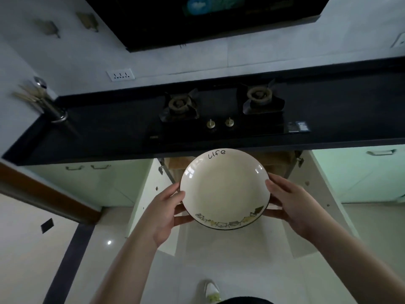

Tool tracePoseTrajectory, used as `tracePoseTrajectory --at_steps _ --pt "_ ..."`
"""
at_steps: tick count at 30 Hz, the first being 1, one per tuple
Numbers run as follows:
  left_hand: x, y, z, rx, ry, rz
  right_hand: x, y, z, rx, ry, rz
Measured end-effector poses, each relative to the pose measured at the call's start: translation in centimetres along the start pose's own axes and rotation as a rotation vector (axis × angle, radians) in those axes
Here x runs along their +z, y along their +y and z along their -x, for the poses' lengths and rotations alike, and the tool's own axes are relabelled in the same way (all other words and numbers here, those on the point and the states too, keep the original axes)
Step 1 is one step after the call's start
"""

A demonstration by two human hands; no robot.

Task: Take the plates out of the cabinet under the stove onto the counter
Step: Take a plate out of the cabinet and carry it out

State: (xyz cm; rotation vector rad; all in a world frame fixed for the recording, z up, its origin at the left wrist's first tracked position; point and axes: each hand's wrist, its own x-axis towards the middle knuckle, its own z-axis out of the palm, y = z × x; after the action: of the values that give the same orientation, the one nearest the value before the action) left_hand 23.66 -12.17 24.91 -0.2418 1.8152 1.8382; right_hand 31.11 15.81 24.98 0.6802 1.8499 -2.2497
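Plate [224,188] held level in the air before the open cabinet [324,194], just below the bench [109,132] edge; left hand [163,216] grips its left rim, right hand [293,207] its right rim. Thumbs lie on top; fingers curl beneath.

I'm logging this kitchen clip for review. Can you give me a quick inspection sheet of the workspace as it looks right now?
Surface: black counter with a two-burner stove set in.
Job's things: cream plate held level before the open cabinet under the stove.
Clutter: utensil holder at the counter's left end.
Hands: left hand and right hand grip opposite rims.
Cables: nothing seen.
Surroundings: wall socket, range hood, pale floor.
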Motion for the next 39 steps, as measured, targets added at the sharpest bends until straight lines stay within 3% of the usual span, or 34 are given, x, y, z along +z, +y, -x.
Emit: tracePoseTrajectory --at_steps 7,19,30,39 --pt "0.2 -1.1 4.5 0.032 0.133 0.062 0.7 0.1 0.4 0.052 -0.057 -0.05" --pt "-8.9 -3.0 12.4 0.133 0.439 0.286 13.1 0.3 -0.3 0.051 -0.337 0.05" --pt "-25.9 -4.2 18.1 0.216 0.63 0.42 32.1 0.7 0.7 0.017 -0.568 0.15" --pt "-36.1 -2.5 17.6 0.255 0.665 0.421 42.0 2.0 -1.5 0.04 -0.628 0.12"
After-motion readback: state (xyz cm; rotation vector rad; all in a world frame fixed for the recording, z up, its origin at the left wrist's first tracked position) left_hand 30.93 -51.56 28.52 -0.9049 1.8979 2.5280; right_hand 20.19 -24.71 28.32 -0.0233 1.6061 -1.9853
